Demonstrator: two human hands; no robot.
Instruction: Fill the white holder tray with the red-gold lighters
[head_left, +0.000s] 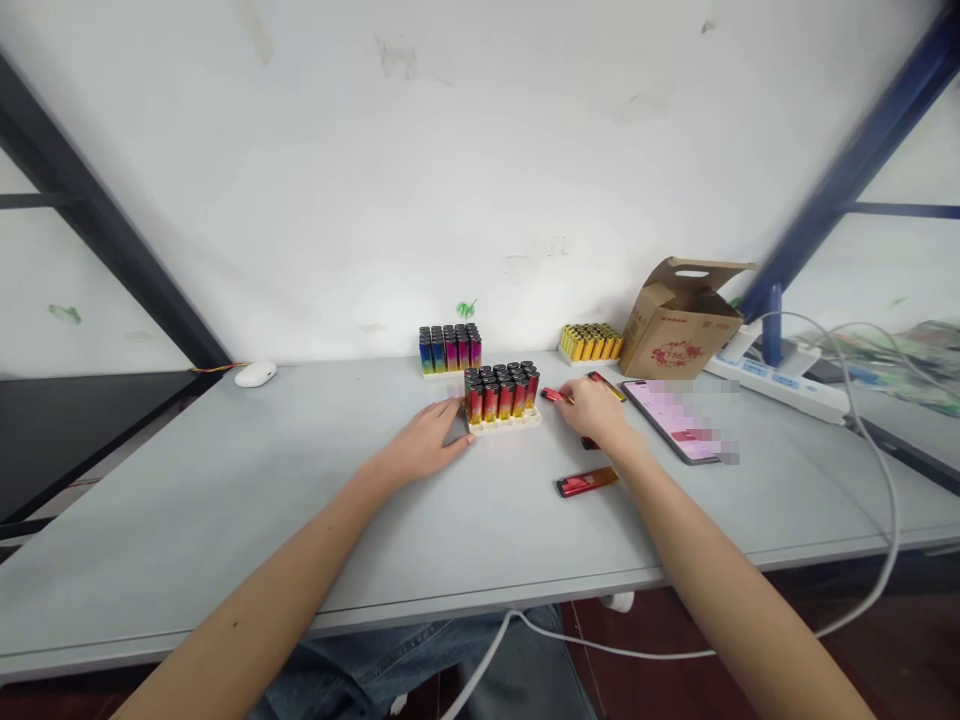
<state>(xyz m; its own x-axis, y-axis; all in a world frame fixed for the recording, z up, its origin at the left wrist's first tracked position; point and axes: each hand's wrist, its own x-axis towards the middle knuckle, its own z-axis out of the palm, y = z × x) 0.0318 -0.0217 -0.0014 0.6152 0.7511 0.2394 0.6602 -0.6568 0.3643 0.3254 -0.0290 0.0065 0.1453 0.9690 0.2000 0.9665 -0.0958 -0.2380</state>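
I observe the right hand gripping a red lighter beside a white tray of upright lighters; the left hand lies open, fingertips against the tray

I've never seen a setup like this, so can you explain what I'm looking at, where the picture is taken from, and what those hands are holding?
There's no machine here. These are a person's own bare hands, filmed by a camera worn on their head that looks forward and down. On a pale grey table, the left hand rests flat with its fingertips near a tray of upright lighters. The right hand seems to be pinching a red lighter. Another red lighter lies loose nearby. Further back are a tray of rainbow lighters, a tray of yellow lighters, a cardboard box, a phone with a blurred screen, a white mouse and a power strip.
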